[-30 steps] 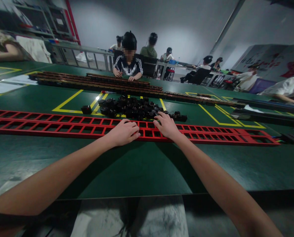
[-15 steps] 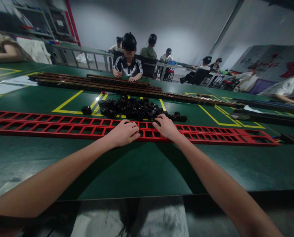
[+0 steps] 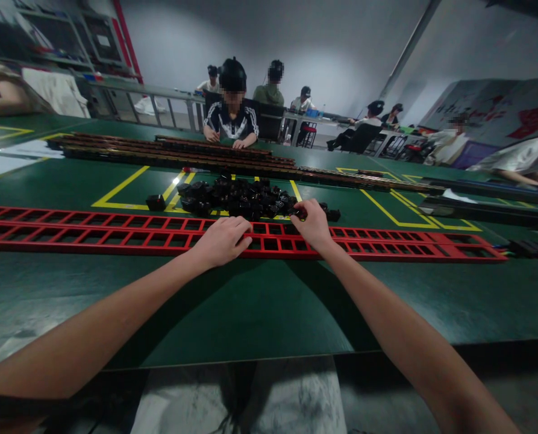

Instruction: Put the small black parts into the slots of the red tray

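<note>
My left hand rests with curled fingers on the long red slotted rack that runs across the green table. My right hand reaches past the rack's far rail to the right end of a pile of small black parts; its fingers are closed on one black part at the pile's edge. The rack has two rows of rectangular slots. One black part lies apart, left of the pile.
Long dark brown racks lie across the table beyond the pile. Yellow lines mark boxes on the green surface. A person in a dark striped top works opposite; other people sit at tables behind and to the right.
My right hand has moved forward off the red rack to the edge of the black pile and closed its fingers on a part. The left hand has stayed on the rack.
</note>
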The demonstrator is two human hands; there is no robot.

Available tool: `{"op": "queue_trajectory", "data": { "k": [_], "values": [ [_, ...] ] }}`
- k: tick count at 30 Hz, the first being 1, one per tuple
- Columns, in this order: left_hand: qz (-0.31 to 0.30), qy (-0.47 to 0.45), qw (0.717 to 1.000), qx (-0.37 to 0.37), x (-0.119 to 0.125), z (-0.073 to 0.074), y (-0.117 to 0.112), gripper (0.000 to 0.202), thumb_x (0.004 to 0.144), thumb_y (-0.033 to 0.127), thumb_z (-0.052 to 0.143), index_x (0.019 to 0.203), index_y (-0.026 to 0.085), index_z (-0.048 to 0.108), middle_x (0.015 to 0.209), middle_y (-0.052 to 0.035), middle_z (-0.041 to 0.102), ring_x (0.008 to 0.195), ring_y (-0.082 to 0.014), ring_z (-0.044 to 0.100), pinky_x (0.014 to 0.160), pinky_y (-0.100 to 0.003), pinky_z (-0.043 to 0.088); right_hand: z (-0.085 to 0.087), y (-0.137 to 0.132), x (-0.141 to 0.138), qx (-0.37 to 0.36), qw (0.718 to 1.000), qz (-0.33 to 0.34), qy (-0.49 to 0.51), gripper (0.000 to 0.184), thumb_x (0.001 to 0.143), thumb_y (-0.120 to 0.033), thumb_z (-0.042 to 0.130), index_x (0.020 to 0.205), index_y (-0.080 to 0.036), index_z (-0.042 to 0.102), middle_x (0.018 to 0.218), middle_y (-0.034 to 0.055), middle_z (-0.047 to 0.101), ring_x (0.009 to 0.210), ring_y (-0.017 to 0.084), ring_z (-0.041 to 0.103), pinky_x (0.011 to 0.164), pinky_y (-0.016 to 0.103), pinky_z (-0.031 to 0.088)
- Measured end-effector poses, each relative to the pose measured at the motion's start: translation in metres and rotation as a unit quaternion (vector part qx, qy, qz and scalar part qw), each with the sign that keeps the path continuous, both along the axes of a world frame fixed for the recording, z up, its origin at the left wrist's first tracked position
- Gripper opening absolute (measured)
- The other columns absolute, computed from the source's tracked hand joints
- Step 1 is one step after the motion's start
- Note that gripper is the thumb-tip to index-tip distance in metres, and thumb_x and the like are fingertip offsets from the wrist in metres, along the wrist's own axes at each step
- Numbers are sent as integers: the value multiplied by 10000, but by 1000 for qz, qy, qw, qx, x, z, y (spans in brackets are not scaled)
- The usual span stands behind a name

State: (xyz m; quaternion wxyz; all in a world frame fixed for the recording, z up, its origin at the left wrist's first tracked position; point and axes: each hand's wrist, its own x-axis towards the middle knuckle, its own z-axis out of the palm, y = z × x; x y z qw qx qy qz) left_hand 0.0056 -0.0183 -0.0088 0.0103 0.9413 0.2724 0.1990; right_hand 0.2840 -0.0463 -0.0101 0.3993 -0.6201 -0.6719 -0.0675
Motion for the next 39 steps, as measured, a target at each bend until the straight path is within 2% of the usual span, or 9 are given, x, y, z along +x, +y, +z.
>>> {"op": "queue_trajectory", "data": {
  "k": [4,8,11,15,21,28,34,36,39],
  "values": [
    [4,-3,1000,-2,0,-2,2,176,972,297,465,1019,177,585,1051,-72,641,970,-228,588,922,-411,460,2,3,6,-22,999,-10,40,174,791,-197,580,948,-166,649,947,79,642,853,213,597,825,365,495],
    [1,5,1000,-3,0,-3,3,180,969,295,464,1008,176,594,1047,-71,639,966,-228,585,920,-414,465,10,6,17,-94,992,7,88,246,831,-178,505,1000,-161,683,957,70,702,851,200,622,842,350,483],
    [-2,9,1000,-3,0,-2,3,199,971,304,456,1008,172,600,1059,-77,637,975,-231,585,921,-417,467,18,5,27,-154,985,39,60,254,850,-169,493,969,-165,717,971,70,724,892,207,636,871,354,469],
    [-5,14,1000,-6,-2,-3,3,230,984,323,437,1024,170,603,1086,-81,634,994,-236,591,921,-418,467,28,1,39,-206,974,87,24,226,880,-210,514,945,-170,727,928,62,723,853,199,637,815,337,476],
    [-10,20,1000,-8,-3,-3,4,232,985,336,442,1021,178,609,1074,-79,641,981,-231,596,900,-405,465,35,-5,46,-227,962,147,43,176,868,-273,601,944,-166,718,913,58,726,839,185,648,777,315,494],
    [-7,31,999,-6,-3,-3,5,265,989,355,433,1041,181,626,1033,-82,654,973,-250,602,910,-426,470,32,-6,38,-243,961,131,4,140,860,-263,632,836,-170,733,828,44,725,759,176,641,763,324,491],
    [-80,46,996,4,-6,-1,3,321,1011,370,431,1206,207,627,1369,-99,558,1241,-269,532,1048,-466,438,28,-3,35,-217,969,118,10,138,860,-232,621,820,-164,733,821,46,731,756,177,650,744,312,493],
    [-106,58,993,5,-7,0,2,316,1011,359,440,1220,226,638,1384,-92,561,1275,-274,516,1066,-484,429,27,-2,34,-212,971,106,10,144,864,-212,606,817,-162,734,828,51,735,765,179,653,759,315,496],
    [-128,75,989,6,-8,1,3,302,1004,383,467,1126,223,692,1390,-92,568,1279,-292,516,1073,-514,419,27,-2,32,-213,973,89,4,162,873,-196,585,832,-158,737,857,63,739,784,183,655,791,327,497]
  ]
}}
